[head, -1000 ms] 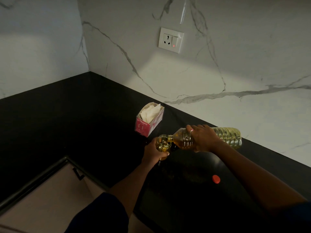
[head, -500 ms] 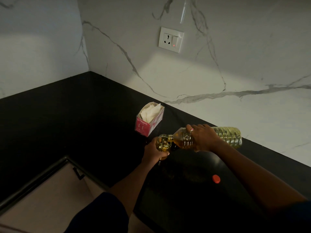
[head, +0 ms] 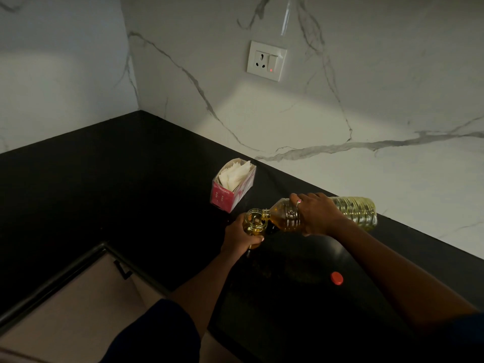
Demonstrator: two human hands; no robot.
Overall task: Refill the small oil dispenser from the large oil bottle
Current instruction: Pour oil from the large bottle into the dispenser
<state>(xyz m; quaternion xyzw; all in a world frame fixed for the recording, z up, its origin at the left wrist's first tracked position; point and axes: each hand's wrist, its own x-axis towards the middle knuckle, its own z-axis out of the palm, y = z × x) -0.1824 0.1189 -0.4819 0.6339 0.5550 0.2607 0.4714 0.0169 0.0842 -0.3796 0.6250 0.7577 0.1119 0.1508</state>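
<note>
Head view, single entry.

**Change:** against the views half a second and one second earlier, none to note. Both hands, both vessels and the tilt of the bottle hold the same places. Judgement: the pour is in steady mid-course, and the refill is under way, not finished.

**Containers and contents:**
- Large oil bottle: clear ribbed plastic, uncapped, lying almost level above the black countertop close to its back edge. Golden oil lies along its length and looks deeper in colour toward the neck. Its mouth meets the rim of the dispenser. The right hand grips it round the shoulder, fingers curled over the top.
- Small oil dispenser: glass, mouth open, amber oil inside; the level cannot be read. The left hand wraps it from below, fingers closed round the body. Whether its base rests on the countertop cannot be told.
- Pink carton: top open, white paper sheets standing in it, just behind the dispenser, near the back edge.

**Loose item:**
- Red cap: on the countertop toward the front edge, well apart from the bottle.
</note>
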